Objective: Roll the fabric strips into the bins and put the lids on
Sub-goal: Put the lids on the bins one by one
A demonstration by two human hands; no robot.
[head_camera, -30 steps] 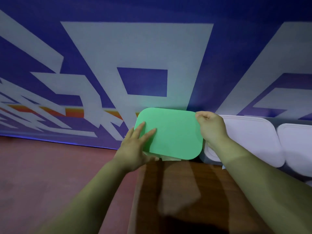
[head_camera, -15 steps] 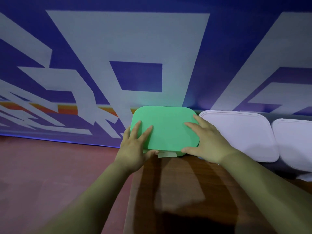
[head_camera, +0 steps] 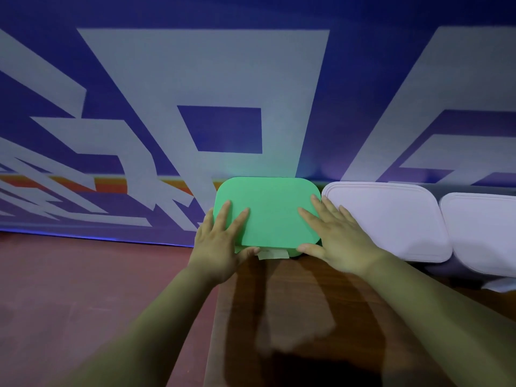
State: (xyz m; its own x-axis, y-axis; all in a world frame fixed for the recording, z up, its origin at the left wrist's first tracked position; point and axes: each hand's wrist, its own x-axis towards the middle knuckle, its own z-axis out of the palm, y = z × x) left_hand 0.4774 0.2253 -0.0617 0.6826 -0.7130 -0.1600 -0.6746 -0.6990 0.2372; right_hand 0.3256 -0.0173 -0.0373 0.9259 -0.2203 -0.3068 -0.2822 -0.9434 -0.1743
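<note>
On the near brown table (head_camera: 307, 317) two bare forearms reach forward, both hands flat, fingers straight, gripping nothing: left hand (head_camera: 220, 247) pressed on the left front part of the one green lid (head_camera: 268, 213) with its thumb along the front edge, right hand (head_camera: 337, 241) on the right front part. The green lid lies level at the table's far left end, what it covers hidden, one pale tag (head_camera: 272, 255) showing under its front edge. Just right of it are two white lids (head_camera: 391, 219) side by side, one blue-and-white banner (head_camera: 195, 93) behind all three, and red floor (head_camera: 83, 289) at left.
</note>
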